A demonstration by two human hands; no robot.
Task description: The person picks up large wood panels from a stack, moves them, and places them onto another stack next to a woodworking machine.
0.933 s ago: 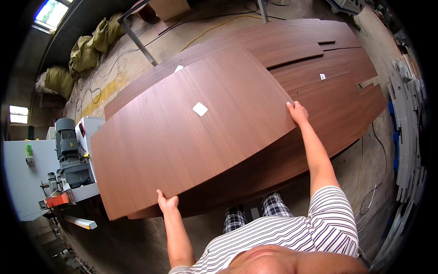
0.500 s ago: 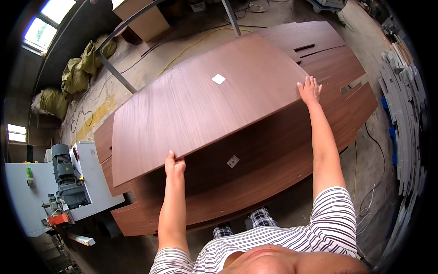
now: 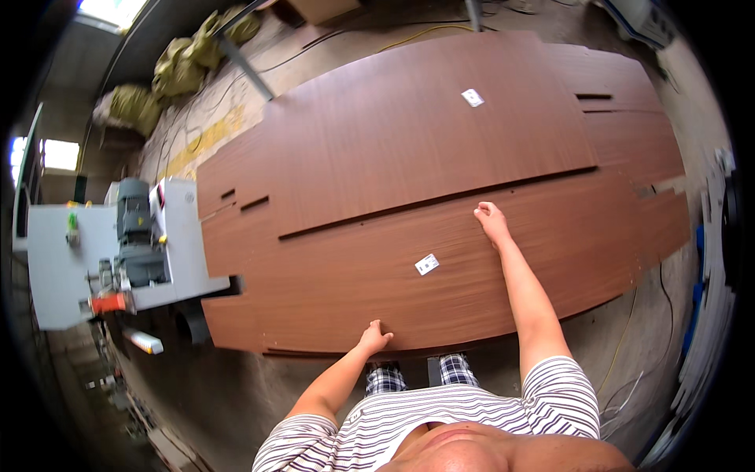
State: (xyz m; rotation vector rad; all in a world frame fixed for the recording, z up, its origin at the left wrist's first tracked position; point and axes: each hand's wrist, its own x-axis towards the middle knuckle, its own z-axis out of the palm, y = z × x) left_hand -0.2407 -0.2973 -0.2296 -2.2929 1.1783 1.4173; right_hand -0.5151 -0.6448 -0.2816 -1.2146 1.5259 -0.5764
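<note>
A large brown wood-grain panel (image 3: 393, 134) lies flat at the far side of a stack of similar panels, a white label on it. Below it, a wider brown panel (image 3: 338, 275) shows its near half, with another white label (image 3: 426, 264). My right hand (image 3: 493, 223) is over this lower panel, just short of the upper panel's near edge, its fingers loosely bent and empty. Close to the stack's near edge is my left hand (image 3: 375, 338), thumb and fingers loosely apart, nothing seen in it. Whether either hand touches the wood I cannot tell.
A grey machine (image 3: 177, 228) with a motor stands against the stack's left end. Green sacks (image 3: 177, 71) lie at the far left, near a metal post (image 3: 245, 67). Cables (image 3: 668, 299) run along the floor at right, beside stacked grey strips (image 3: 712, 259).
The upper panel, previously tilted with its near edge raised in both hands, now lies flat on the stack. Both hands have let go; the left has drawn back toward me. The view has shifted.
</note>
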